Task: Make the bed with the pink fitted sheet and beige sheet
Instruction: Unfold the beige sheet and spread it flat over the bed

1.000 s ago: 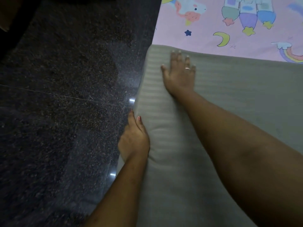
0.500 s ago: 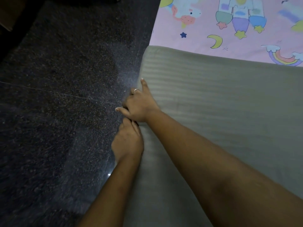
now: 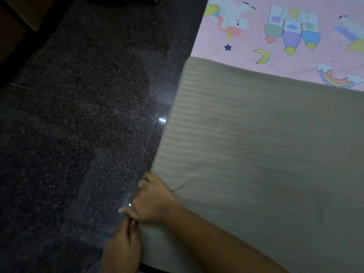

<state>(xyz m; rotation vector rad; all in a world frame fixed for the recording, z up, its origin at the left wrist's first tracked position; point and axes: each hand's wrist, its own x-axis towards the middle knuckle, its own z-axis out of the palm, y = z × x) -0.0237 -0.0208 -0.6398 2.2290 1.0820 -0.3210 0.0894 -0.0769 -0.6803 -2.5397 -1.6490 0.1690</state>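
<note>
A dark speckled stone floor (image 3: pixel 78 144) with thin seams meets brown wooden furniture (image 3: pixel 15 20) at upper left.

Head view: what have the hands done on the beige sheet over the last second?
The right hand left the top of the beige sheet, where it lay flat near the far edge, and slid back along the side edge. Its fingers now curl over that edge, creasing it. The left hand stays at the bed's side, just behind. The pink fitted sheet is unchanged.
</note>
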